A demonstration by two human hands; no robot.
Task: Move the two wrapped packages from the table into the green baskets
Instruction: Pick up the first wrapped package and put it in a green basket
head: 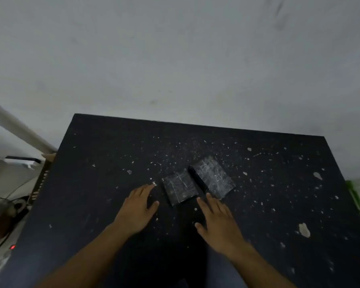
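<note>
Two dark packages wrapped in shiny clear film lie side by side in the middle of the black table [92,183]. The left package [179,188] is smaller; the right package [213,177] sits slightly farther back. My left hand [136,208] is flat over the table just left of the left package, fingers spread, holding nothing. My right hand [216,220] hovers just in front of the right package, fingers spread and empty. Part of a green basket [355,196] shows past the table's right edge.
The tabletop is chipped, with several pale flecks and scraps. A white wall stands close behind the table. On the floor at left are a fan [0,213], cables, a wooden slatted piece [40,181] and a small red light [13,247].
</note>
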